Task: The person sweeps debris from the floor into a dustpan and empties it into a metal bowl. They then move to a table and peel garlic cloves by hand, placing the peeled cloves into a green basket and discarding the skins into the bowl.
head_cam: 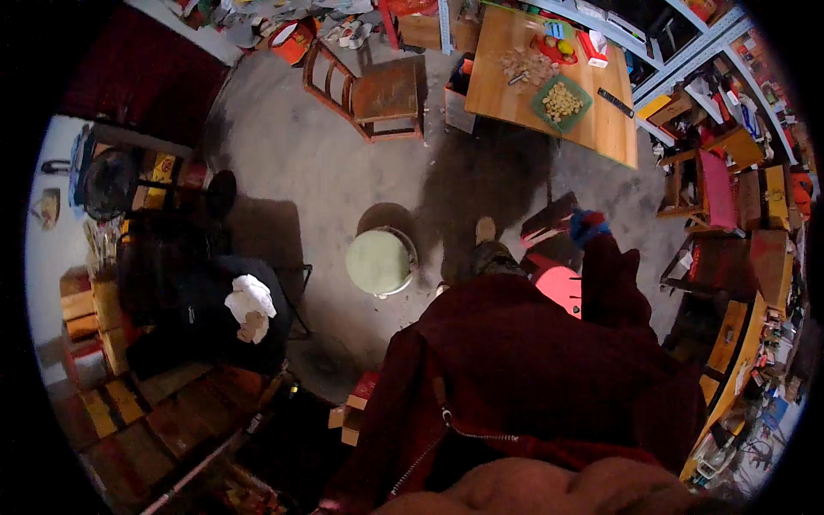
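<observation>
My right hand, blurred, is at the end of a dark red sleeve and shows blue and red; whether this is a glove or a held thing I cannot tell. Beside it is a dark, pink-edged object of unclear kind. A pink seat shows below, partly hidden by the sleeve. Only a pinkish sliver, perhaps my left hand, shows at the bottom edge by the other sleeve. A round stool with a pale green top stands on the concrete floor before me.
A wooden chair stands near a wooden table bearing a green tray of pale pieces, a remote control and a tissue box. Metal shelving and small wooden furniture line the right. A dark chair holds white cloth.
</observation>
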`<state>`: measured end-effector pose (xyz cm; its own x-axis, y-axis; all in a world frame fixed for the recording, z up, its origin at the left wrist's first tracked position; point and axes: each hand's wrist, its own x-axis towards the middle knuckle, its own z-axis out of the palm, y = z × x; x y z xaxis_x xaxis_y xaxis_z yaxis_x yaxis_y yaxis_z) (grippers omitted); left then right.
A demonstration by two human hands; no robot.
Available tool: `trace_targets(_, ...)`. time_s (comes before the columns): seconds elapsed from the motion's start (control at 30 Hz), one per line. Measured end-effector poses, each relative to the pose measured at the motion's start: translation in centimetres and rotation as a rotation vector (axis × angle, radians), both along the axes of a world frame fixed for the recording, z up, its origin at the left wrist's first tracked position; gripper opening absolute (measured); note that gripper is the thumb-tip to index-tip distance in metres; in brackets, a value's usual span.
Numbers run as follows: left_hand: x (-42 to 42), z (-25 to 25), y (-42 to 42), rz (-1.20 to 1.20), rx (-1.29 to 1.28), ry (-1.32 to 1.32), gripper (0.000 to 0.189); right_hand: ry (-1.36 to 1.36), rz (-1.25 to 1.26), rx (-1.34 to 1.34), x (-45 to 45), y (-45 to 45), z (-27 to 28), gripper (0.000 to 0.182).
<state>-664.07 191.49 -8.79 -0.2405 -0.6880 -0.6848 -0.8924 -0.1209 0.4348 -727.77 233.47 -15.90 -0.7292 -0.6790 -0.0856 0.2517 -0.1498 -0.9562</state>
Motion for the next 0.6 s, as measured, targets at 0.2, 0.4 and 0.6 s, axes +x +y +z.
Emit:
trace_targets(0.2,-10.8,3.0,-6.9,-0.145,-0.004,-0.095,0.039,-1.075,-0.531,-0.026,-10.5,-3.7,2.7,0.036)
trace_targets(0.4,-25.5,6.6,-15.2,-0.398,-0.006,-0.146,0.043,-1.078,-0.622,0.074,-22.1,-3.9,2.5,0.036)
trace_targets(0.6,-50.6,5.9,-19.9,-0.841,-0.134,-0.001,0.050,-0.627,-0.535,0.384,-27.8,-3.0,-2.8,0.030)
